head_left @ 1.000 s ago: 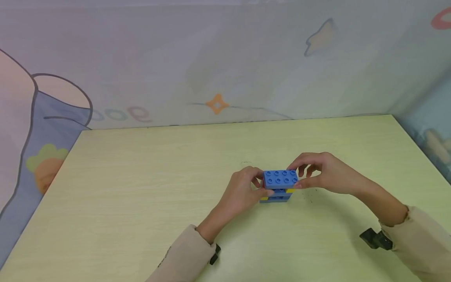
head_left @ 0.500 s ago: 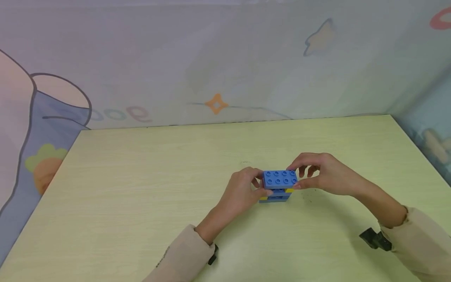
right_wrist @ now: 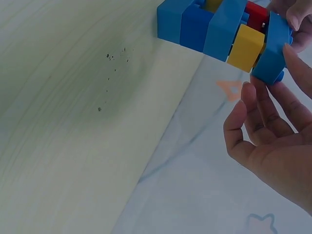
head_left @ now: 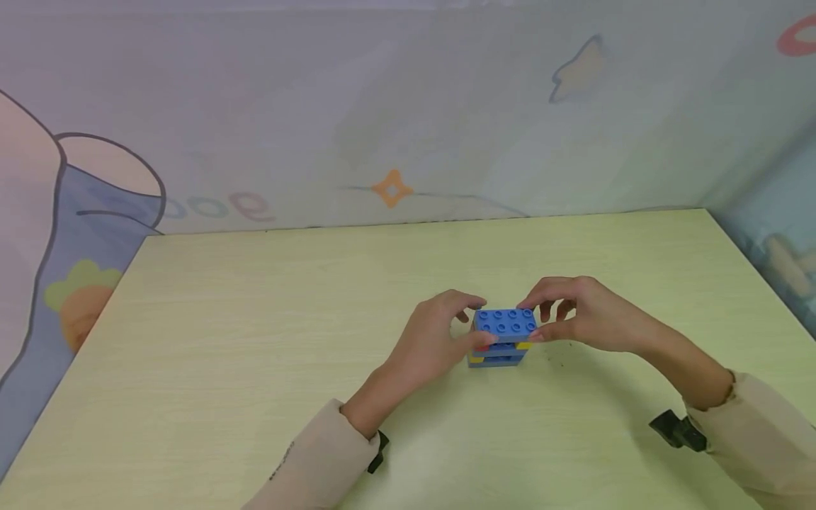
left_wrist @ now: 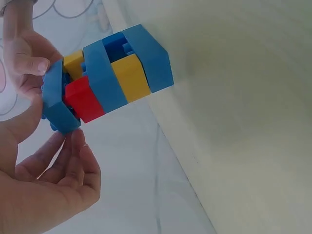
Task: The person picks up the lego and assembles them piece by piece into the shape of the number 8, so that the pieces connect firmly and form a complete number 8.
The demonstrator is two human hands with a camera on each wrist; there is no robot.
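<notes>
A small stack of bricks (head_left: 500, 350) in blue, yellow and red stands on the pale green table (head_left: 255, 319), right of centre. Its top piece is a blue eight-stud brick (head_left: 506, 322). My left hand (head_left: 472, 324) holds that brick's left end, thumb on the near edge and fingers over the far side. At the right end my right hand (head_left: 540, 321) pinches it the same way. In the left wrist view the top brick (left_wrist: 53, 100) sits slightly tilted off the red brick (left_wrist: 83, 100), with my left hand's fingertips (left_wrist: 73, 141) against its edge. The right wrist view shows the top brick (right_wrist: 273, 46) above my right hand's fingers (right_wrist: 248, 117).
The table's far edge meets a pale wall (head_left: 395, 106) printed with cartoon shapes. Another wall closes the right side (head_left: 778, 234). A black strap (head_left: 676, 431) shows at my right wrist. A few dark specks (right_wrist: 114, 56) lie on the table by the stack.
My left hand's fingers have lifted and reached over the far side of the top brick, and its forearm has slid a little left. The right hand and the stack have stayed put.
</notes>
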